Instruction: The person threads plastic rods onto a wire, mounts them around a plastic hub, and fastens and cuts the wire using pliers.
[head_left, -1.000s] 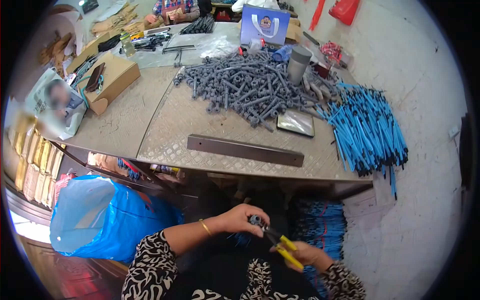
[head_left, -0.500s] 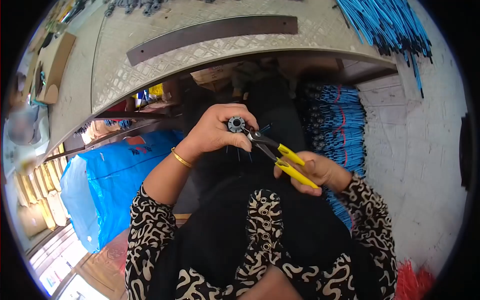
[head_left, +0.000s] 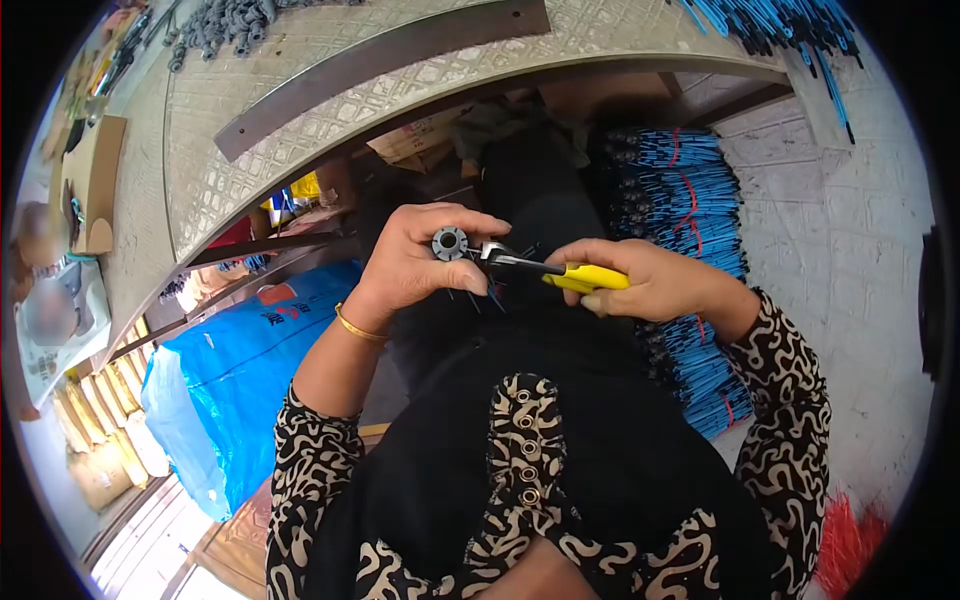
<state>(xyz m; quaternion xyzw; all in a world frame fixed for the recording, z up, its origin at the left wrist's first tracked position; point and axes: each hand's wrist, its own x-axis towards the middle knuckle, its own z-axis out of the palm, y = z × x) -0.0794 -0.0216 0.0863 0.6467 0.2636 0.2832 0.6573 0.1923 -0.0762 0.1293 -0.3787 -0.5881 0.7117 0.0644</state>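
Observation:
Between the thumb and fingers of my left hand (head_left: 415, 257) is a round grey plastic part (head_left: 450, 243) with a ring of notches and a hole facing up. My right hand (head_left: 650, 283) is wrapped round the yellow handles of a pair of pliers (head_left: 597, 275). The metal jaws of the pliers touch the right side of the grey part or something thin beside it; which one is too small to tell. A few thin blue strands show below my left hand.
A table with a dark metal bar (head_left: 380, 68) spans the top. Grey parts (head_left: 225, 25) lie at its upper left, blue rods (head_left: 780, 22) at its upper right. A blue bag (head_left: 255, 360) stands left; bundled blue rods (head_left: 700, 260) are stacked right, below the table.
The view has tilted down. The plier handles, spread half a second ago, are now closed together and the pliers lie more level. My right hand has moved up.

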